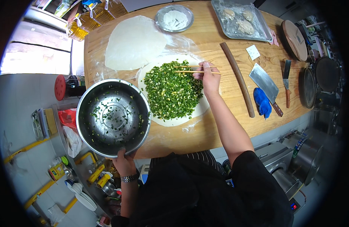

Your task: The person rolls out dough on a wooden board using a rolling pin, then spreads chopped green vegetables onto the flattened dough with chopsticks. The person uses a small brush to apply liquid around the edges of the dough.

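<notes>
My left hand (125,164) grips the near rim of a large stainless steel bowl (114,116), which has scattered green bits inside and is tilted towards the camera. In my right hand (210,78) is a pair of wooden chopsticks (188,71), their tips over the right part of a chopped green filling (171,90). Pale bits are mixed into this filling, which lies spread on a round sheet of dough (170,122). A second thin dough sheet (134,42) lies flat behind it, with nothing on top.
A wooden rolling pin (238,79), a cleaver (265,82), a blue cloth (262,102) and a spatula (286,82) lie on the wooden table (202,136) at right. Farther back are a metal bowl of flour (175,20) and a tray (239,36) holding film-covered dough pieces.
</notes>
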Tool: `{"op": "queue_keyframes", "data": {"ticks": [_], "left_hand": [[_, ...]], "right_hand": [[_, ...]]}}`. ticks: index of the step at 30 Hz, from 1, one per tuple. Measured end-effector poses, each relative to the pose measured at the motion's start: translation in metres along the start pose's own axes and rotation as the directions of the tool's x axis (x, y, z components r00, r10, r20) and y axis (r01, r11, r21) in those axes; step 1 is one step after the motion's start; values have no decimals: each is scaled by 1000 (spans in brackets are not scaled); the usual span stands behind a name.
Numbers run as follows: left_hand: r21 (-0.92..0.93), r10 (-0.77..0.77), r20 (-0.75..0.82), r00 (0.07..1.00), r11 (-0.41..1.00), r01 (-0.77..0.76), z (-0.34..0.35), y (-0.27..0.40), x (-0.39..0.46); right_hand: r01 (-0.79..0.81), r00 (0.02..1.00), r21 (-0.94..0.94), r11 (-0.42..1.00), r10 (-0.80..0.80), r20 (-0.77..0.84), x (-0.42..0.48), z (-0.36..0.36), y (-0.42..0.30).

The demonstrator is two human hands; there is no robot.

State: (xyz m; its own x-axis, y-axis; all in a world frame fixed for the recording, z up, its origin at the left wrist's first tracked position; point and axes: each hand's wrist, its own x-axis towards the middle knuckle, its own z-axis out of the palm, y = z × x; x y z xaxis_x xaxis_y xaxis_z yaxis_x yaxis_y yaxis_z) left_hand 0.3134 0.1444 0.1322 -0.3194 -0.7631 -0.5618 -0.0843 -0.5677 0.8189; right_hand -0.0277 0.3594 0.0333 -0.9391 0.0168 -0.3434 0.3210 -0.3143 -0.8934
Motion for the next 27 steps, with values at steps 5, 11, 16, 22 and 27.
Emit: {"op": "queue_keyframes", "data": {"ticks": [5, 11, 16, 22, 27], "left_hand": [[-27, 11, 33, 999, 1000, -10, -2, 2, 4], [-52, -3, -1, 1000, 999, 3, -11, 2, 11], [-39, -30, -8, 1000, 999, 29, -16, 4, 17], [-53, -14, 27, 1000, 998, 16, -15, 7, 16], [-40, -6, 19, 1000, 999, 7, -10, 6, 13]], "right_hand": [[2, 1000, 19, 1000, -2, 7, 2, 14, 13], [42, 999, -61, 997, -43, -14, -13, 21, -9], [28, 998, -41, 999, -26, 60, -16, 34, 4], [63, 998, -57, 996, -64, -22, 4, -1, 1], [44, 993, -29, 999, -47, -109, -6, -25, -9]]}}
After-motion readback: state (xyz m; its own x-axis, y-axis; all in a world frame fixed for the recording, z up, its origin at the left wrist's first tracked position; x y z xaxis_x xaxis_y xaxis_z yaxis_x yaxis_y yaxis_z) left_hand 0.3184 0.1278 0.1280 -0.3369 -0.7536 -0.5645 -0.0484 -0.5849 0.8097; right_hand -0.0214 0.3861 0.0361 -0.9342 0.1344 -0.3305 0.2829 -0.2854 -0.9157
